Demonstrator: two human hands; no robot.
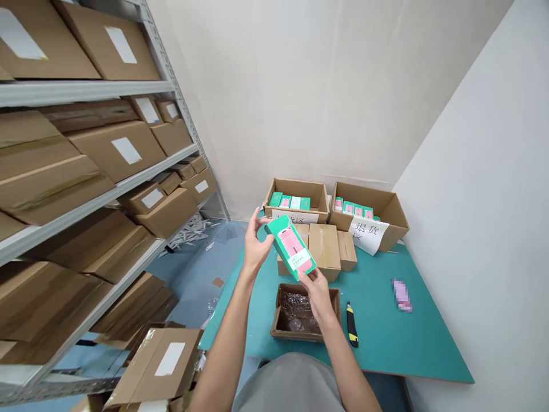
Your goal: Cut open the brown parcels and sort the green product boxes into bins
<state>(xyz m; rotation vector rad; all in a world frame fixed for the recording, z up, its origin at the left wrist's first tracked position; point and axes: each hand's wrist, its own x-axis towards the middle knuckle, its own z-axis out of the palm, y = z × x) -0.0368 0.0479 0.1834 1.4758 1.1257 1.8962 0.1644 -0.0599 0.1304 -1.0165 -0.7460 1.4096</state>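
Between my two hands, a green box with a pink picture on its front is held tilted above the table. My left hand grips its upper left corner with thumb and fingers. At the lower right corner, my right hand is closed on the box's edge. Below it stands an open cardboard carton with clear bubble wrap inside, partly covered by my right forearm. A black and yellow box cutter lies just right of that carton.
Two open cartons, left and right, hold several green boxes at the table's back. Closed cardboard boxes stand before them. A pink blurred item lies on the green table. Shelves with cartons line the left.
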